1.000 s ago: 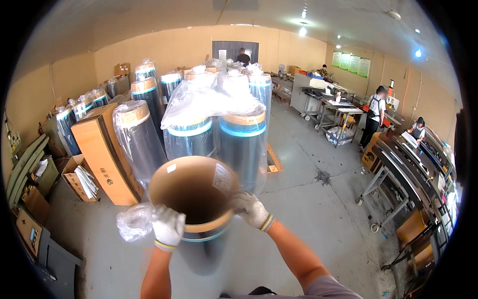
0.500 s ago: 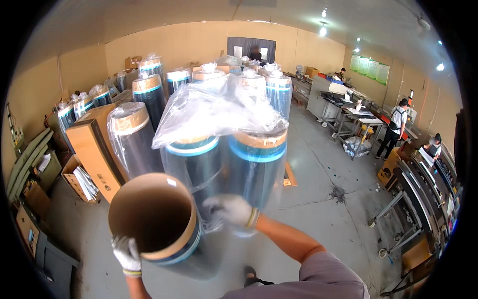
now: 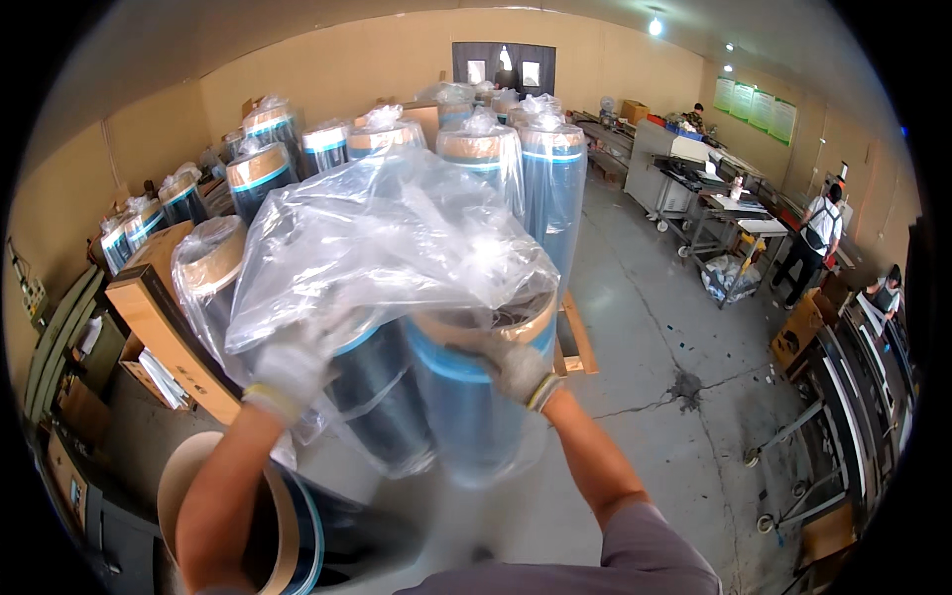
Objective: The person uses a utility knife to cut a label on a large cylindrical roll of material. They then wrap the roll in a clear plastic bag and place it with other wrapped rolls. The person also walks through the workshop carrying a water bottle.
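Left fingers [image 3: 319, 349] blurred; open roll [image 3: 289, 521] cut off.

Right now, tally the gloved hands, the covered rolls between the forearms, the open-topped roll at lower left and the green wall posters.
Gloved hands (left, right): 2
Covered rolls: 2
Open-topped roll: 1
Green wall posters: 4
Total: 9

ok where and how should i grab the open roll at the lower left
Probably the cardboard rim of the open roll, on its right side, coming from above. The roll is hollow and faces upward, giving an edge to hook over, and the left forearm leaves that side uncovered.
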`<state>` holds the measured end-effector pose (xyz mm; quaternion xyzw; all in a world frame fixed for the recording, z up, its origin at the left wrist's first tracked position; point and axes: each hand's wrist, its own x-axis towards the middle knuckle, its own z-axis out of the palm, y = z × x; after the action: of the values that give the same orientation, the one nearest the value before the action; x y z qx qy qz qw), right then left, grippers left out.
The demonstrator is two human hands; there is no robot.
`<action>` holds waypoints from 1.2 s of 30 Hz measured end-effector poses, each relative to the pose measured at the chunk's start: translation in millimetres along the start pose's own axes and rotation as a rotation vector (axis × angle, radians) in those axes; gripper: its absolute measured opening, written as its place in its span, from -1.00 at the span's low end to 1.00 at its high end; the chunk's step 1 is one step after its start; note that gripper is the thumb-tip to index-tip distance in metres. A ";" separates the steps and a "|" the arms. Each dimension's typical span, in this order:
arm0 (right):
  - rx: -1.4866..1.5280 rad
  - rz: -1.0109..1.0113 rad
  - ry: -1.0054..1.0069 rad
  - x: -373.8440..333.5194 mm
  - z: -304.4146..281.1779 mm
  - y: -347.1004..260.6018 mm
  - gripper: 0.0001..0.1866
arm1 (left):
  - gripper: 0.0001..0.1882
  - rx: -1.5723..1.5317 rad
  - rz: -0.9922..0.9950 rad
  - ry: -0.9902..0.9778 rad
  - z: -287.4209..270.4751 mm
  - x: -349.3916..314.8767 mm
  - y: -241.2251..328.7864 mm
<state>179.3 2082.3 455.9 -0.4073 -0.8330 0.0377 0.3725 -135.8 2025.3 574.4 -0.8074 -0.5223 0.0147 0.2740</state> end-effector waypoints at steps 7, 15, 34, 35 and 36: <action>0.056 0.019 -0.146 -24.7 -27.1 6.6 -0.71 | -0.36 -0.054 -0.106 0.017 146.0 183.7 8.1; 0.001 0.044 -0.059 9.8 -64.0 32.5 -0.64 | -0.77 -0.208 -0.628 0.286 100.9 219.7 -74.8; -0.171 0.112 -0.216 163.0 -13.5 -27.5 -0.35 | -0.60 -0.568 -0.698 0.775 101.2 -117.2 -392.4; -0.225 0.057 -0.138 168.4 4.8 -33.8 -0.30 | -0.60 -0.739 -0.704 0.834 91.8 -136.1 -390.6; -0.313 0.024 -0.068 168.1 24.5 -27.3 -0.24 | -0.64 -1.067 -0.696 0.920 81.3 -137.3 -361.3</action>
<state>79.9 2188.9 547.4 -0.4687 -0.8359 -0.0744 0.2758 -525.1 2053.1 634.8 -0.5449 -0.5158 -0.6606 0.0267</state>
